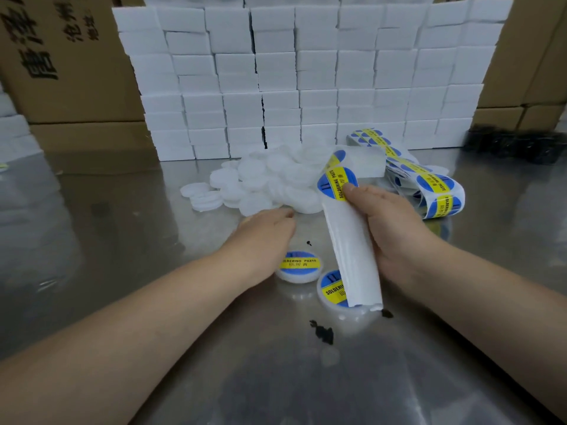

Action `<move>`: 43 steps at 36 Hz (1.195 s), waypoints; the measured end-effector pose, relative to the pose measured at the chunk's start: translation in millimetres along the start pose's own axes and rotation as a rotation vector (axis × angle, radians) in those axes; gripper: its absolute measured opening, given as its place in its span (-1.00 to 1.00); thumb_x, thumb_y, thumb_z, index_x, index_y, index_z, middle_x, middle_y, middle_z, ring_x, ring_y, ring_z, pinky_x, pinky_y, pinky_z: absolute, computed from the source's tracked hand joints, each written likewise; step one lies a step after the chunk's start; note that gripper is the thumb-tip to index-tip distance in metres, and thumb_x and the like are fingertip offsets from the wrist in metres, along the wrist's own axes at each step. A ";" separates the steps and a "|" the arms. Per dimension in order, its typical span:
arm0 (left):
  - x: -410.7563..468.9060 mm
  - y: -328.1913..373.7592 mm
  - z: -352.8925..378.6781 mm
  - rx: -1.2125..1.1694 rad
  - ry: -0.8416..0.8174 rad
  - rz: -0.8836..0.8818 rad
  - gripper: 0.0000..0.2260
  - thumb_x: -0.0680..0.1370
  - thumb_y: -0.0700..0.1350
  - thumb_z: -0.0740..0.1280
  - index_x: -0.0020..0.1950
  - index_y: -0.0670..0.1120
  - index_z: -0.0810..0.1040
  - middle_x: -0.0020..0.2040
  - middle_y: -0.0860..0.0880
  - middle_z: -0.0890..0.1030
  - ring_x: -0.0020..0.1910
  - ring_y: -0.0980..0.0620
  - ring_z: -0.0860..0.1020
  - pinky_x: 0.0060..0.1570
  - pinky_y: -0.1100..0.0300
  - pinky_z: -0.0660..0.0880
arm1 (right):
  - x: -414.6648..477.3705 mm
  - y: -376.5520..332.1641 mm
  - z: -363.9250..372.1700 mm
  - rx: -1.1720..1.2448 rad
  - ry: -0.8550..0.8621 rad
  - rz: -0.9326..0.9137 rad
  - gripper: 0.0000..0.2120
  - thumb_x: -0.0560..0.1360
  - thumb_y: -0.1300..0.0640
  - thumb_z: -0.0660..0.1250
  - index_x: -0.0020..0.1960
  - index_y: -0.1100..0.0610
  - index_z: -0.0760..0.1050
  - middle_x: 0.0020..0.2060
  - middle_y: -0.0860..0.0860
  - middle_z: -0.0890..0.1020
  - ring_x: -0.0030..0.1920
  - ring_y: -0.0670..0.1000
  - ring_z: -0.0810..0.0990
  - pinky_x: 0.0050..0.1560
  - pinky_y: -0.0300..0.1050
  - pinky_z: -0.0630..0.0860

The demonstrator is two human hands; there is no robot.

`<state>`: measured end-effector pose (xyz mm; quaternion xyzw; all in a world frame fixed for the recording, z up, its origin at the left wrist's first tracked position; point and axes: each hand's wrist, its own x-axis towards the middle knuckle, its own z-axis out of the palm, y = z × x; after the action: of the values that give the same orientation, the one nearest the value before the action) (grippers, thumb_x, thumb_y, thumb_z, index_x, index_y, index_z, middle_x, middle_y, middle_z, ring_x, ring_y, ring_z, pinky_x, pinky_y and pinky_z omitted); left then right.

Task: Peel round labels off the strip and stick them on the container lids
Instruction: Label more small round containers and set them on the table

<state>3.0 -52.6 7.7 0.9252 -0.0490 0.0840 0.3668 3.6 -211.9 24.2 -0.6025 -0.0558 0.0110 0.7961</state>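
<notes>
The right hand (395, 228) grips the label strip (352, 250), with the fingers curled round the bare white backing and the thumb pressing on the edge of a round blue and yellow label (336, 182) at the top. The free end of the backing hangs down and covers part of one labelled lid (333, 291) on the metal table (153, 240). A second labelled lid (299, 266) lies just beside it, half under the left wrist. The left hand (264, 234) lies palm down with its fingers fairly straight, and the tips touch the near edge of the pile of plain white lids (270, 179). Whether they are on a lid I cannot tell. Behind the right hand the rest of the strip lies in loose loops (429, 185) with many labels on it. A wall of white boxes (306, 87) stands behind the pile, and brown cartons (70, 56) stand on both sides. Some dark stains (322, 331) are on the table near the person.
</notes>
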 end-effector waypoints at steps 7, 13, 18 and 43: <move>45.4 1.2 -8.9 0.436 0.130 0.125 -0.53 0.52 -0.14 0.22 0.43 0.05 0.26 0.45 -0.05 0.26 0.39 -0.09 0.23 0.29 0.07 0.24 | 7.6 9.0 0.7 -0.261 0.080 -0.059 -0.67 0.51 -0.08 0.25 -0.15 0.19 0.57 -0.38 0.02 0.58 -0.35 0.00 0.50 -0.28 -0.15 0.40; 87.1 2.9 1.3 0.793 0.017 0.278 -0.58 0.56 -0.10 0.22 0.43 0.02 0.28 0.48 -0.12 0.18 0.44 -0.10 0.15 0.32 0.06 0.18 | 3.9 9.9 1.8 -0.259 0.027 -0.065 -0.67 0.54 -0.04 0.23 -0.18 0.20 0.56 -0.43 0.05 0.60 -0.46 -0.02 0.54 -0.40 -0.21 0.45; 88.6 10.2 7.3 1.073 0.111 0.451 -0.92 0.51 -0.17 0.24 -0.02 -0.06 0.45 0.01 -0.08 0.47 -0.12 -0.05 0.38 -0.23 0.12 0.20 | 2.3 7.4 1.6 -0.154 -0.008 -0.042 -0.72 0.54 0.02 0.23 -0.25 0.12 0.56 -0.52 0.00 0.58 -0.56 -0.07 0.51 -0.58 -0.33 0.36; 76.5 22.3 -1.5 0.791 0.168 0.292 -0.89 0.50 -0.17 0.25 -0.01 -0.14 0.36 0.02 -0.15 0.40 -0.27 -0.08 0.31 -0.36 0.14 0.12 | -0.5 5.7 1.9 -0.121 -0.071 -0.035 -0.77 0.54 0.05 0.25 -0.23 0.13 0.55 -0.55 -0.01 0.57 -0.59 -0.09 0.51 -0.59 -0.33 0.38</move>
<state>74.5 -70.0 38.4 0.9679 -0.1134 0.2223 -0.0290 3.2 -208.6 19.2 -0.6475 -0.0951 0.0154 0.7559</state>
